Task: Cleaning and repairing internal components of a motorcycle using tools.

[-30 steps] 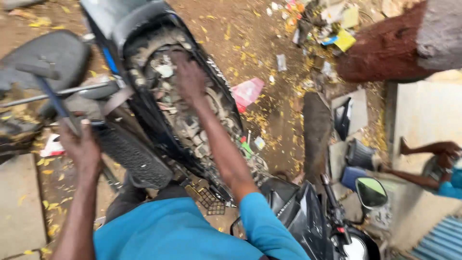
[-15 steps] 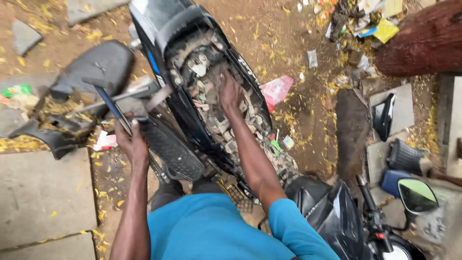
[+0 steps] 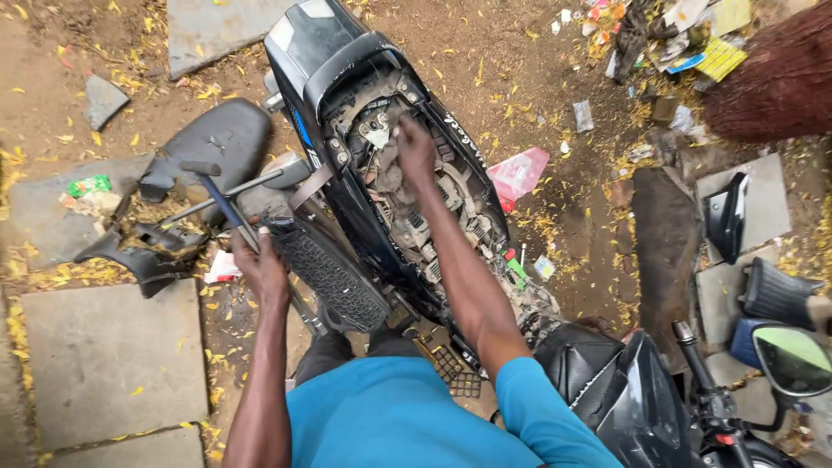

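One scooter (image 3: pixel 364 165) (seat off), two hands: left hand (image 3: pixel 260 269), right hand (image 3: pixel 414 149).

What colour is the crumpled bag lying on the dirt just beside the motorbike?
Pink: the crumpled bag is translucent pink-red, seen clearly in the head view.

A single head-worn camera looked steeply down from above the person's blue shirt (image 3: pixel 407 416), facing forward along the stripped scooter (image 3: pixel 381 173). It sat close over the scooter's open frame, with dirt ground on both sides of it and a mirror (image 3: pixel 793 360) at the lower right.
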